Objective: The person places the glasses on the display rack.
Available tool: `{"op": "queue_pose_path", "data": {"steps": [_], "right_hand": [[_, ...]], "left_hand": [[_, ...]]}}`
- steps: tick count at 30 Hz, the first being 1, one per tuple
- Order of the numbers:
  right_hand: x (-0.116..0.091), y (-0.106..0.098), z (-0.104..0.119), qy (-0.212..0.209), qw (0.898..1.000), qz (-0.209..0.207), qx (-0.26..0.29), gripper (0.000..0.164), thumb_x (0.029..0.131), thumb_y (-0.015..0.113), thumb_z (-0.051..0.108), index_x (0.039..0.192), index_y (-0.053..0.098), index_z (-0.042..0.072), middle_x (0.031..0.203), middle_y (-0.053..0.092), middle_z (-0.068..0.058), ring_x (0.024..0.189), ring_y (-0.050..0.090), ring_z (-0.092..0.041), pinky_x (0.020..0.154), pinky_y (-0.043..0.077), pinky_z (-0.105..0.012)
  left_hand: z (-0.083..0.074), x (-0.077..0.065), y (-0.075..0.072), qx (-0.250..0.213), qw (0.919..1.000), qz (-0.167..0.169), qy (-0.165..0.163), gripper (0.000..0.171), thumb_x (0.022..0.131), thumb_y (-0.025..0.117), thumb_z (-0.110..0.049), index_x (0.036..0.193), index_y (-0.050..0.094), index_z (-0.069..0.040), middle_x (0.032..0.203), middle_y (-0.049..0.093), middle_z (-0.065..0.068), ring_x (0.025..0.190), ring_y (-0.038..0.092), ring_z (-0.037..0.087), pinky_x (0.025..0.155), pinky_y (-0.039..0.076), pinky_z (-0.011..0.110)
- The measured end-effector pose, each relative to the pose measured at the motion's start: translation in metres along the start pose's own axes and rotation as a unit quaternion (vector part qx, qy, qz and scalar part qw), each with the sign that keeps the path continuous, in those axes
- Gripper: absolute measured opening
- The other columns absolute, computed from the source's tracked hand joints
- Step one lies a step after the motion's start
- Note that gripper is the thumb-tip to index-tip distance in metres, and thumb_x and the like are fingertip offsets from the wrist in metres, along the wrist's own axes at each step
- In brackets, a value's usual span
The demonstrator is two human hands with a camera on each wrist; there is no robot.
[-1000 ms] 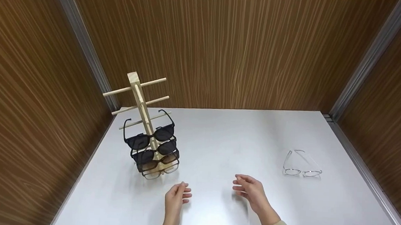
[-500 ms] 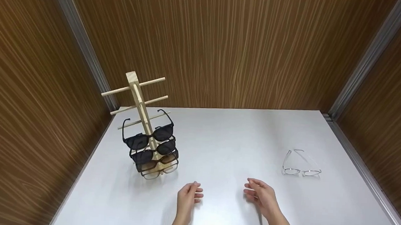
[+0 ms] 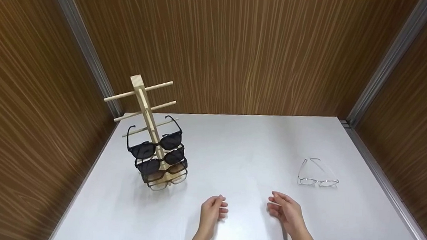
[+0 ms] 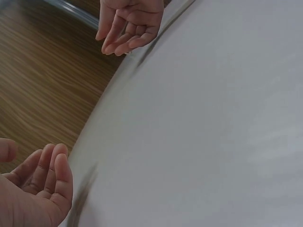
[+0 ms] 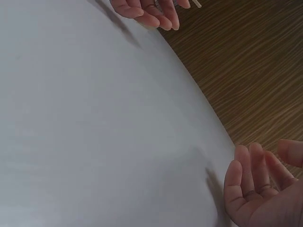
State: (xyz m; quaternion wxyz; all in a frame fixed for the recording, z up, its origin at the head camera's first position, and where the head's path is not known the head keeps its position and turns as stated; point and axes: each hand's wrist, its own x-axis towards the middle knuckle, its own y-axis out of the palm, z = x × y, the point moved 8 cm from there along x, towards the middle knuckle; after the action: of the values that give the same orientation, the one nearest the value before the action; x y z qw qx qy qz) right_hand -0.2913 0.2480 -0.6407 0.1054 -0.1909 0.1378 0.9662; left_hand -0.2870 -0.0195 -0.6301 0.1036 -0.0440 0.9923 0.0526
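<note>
Both hands hover over the white table with loosely curled fingers and nothing in them. In the head view my left hand (image 3: 212, 212) is at the lower middle, right of a wooden eyewear stand (image 3: 137, 82). My right hand (image 3: 287, 213) faces it across a gap, nearer to a pair of thin-framed clear eyeglasses (image 3: 328, 183) lying with temples unfolded. On the stand's lower rungs hang black sunglasses (image 3: 143, 151), a second dark pair (image 3: 149, 166), brown-tinted sunglasses (image 3: 176, 168) and clear-lensed glasses (image 3: 158, 186). Each wrist view catches both hands, palms partly showing.
The stand's upper wooden pegs (image 3: 159, 86) stick out bare on both sides. Wood-grain panels (image 3: 221, 50) enclose the white table (image 3: 241, 147) at the back and sides, with metal posts (image 3: 383, 63) in the corners.
Both hands have drifted to the right in the head view, staying a similar distance apart. The stand and eyeglasses shift slightly left as the head view turns a little.
</note>
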Motion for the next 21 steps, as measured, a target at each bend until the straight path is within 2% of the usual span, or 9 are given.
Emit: {"op": "queue_pose_path", "data": {"steps": [7, 15, 21], "right_hand": [[0.001, -0.017, 0.003, 0.008, 1.0, -0.003, 0.015, 0.045, 0.092, 0.06, 0.02, 0.128, 0.046, -0.002, 0.094, 0.065, -0.006, 0.081, 0.065, -0.018, 0.07, 0.054, -0.03], [-0.001, -0.04, 0.009, 0.011, 1.0, -0.015, 0.016, 0.05, 0.092, 0.059, 0.023, 0.132, 0.04, -0.001, 0.094, 0.065, -0.004, 0.084, 0.065, -0.018, 0.075, 0.053, -0.031], [-0.004, -0.056, 0.013, 0.018, 0.999, -0.023, 0.027, 0.049, 0.093, 0.059, 0.025, 0.132, 0.041, 0.003, 0.095, 0.065, -0.002, 0.087, 0.065, -0.017, 0.08, 0.052, -0.032]], "left_hand": [[0.006, 0.003, 0.032, 0.023, 0.9975, 0.067, 0.0, 0.031, 0.093, 0.055, -0.028, 0.104, 0.061, 0.0, 0.082, 0.063, 0.006, 0.069, 0.064, 0.018, 0.06, 0.054, 0.031], [0.004, 0.003, 0.06, 0.044, 0.9952, 0.088, 0.004, 0.031, 0.092, 0.057, -0.029, 0.103, 0.062, -0.001, 0.081, 0.064, 0.004, 0.069, 0.063, 0.018, 0.059, 0.054, 0.031], [0.01, 0.003, 0.075, 0.006, 0.994, 0.107, -0.022, 0.03, 0.093, 0.057, -0.028, 0.107, 0.059, -0.002, 0.083, 0.065, 0.006, 0.069, 0.064, 0.018, 0.061, 0.055, 0.032]]}}
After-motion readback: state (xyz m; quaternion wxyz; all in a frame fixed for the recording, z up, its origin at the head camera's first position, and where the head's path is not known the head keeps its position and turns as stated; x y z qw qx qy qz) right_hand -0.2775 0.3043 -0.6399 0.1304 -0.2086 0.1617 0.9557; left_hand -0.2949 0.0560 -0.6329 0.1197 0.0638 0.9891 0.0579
